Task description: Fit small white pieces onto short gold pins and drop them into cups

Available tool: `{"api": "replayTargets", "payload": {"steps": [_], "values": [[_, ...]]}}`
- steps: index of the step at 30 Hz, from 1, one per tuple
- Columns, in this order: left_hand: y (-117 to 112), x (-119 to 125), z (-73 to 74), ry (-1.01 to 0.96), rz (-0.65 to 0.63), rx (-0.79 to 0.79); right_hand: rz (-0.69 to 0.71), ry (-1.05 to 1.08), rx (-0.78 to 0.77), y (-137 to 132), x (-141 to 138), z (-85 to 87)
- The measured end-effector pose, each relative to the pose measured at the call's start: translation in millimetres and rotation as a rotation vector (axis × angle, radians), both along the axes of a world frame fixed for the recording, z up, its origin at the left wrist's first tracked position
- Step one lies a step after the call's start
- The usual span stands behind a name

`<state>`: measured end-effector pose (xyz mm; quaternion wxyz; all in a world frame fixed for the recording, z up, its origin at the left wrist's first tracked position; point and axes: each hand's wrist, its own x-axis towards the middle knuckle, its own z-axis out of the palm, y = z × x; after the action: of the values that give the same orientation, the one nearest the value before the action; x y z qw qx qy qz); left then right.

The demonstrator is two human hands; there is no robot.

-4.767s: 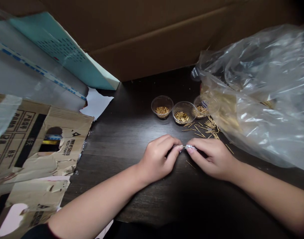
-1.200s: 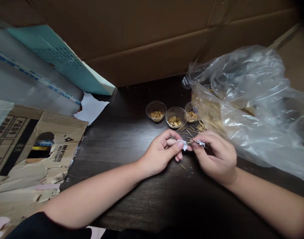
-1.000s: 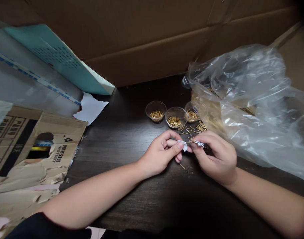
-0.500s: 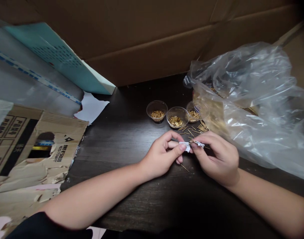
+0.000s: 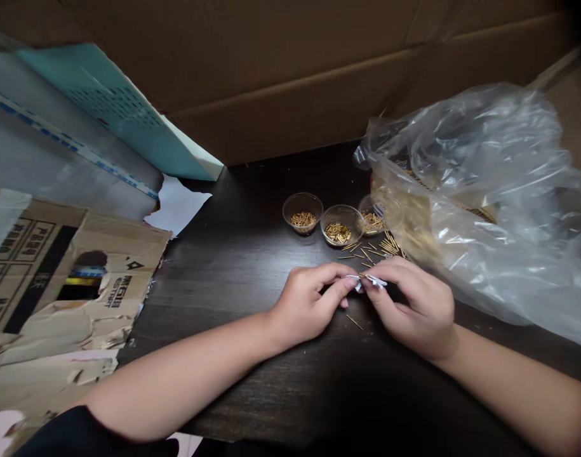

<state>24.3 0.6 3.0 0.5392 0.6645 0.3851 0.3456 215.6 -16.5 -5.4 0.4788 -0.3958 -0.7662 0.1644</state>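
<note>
My left hand [image 5: 309, 303] and my right hand [image 5: 411, 304] meet fingertip to fingertip low over the dark wooden table [image 5: 252, 266]. Both are pinched shut on a small white scrap with a thin gold pin [image 5: 369, 279] between them. Loose gold pins [image 5: 378, 249] lie scattered just beyond the hands, and one pin [image 5: 354, 322] lies under them. Three small clear cups [image 5: 338, 223] holding short gold parts stand in a row behind the pins.
A large crumpled clear plastic bag [image 5: 485, 190] with more gold pieces fills the right. Brown cardboard walls [image 5: 290, 95] close the back. Torn printed cardboard [image 5: 66, 279], a teal sheet [image 5: 109, 108] and grey packaging lie at the left.
The hands have sunk slightly toward the table and drawn closer, so the white scraps nearly touch. Compared with several seconds ago, the view has shifted a little; the cups stay put.
</note>
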Motion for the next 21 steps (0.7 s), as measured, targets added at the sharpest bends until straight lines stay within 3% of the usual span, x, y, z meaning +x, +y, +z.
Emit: {"api": "replayTargets", "payload": {"steps": [5, 13, 18, 21], "values": [[1, -1, 3.7, 0.042, 0.008, 0.031, 0.032, -0.004, -0.039, 2, -1, 0.4], [7, -1, 10.2, -0.019, -0.031, -0.104, 0.092, 0.059, -0.105, 6, 0, -2.4], [15, -4, 9.5, -0.116, -0.074, -0.348, 0.136, 0.259, -0.37, 4, 8, -9.2], [17, -5, 8.3, -0.112, -0.122, -0.418, 0.192, 0.249, -0.501, 5, 12, -10.5]]}}
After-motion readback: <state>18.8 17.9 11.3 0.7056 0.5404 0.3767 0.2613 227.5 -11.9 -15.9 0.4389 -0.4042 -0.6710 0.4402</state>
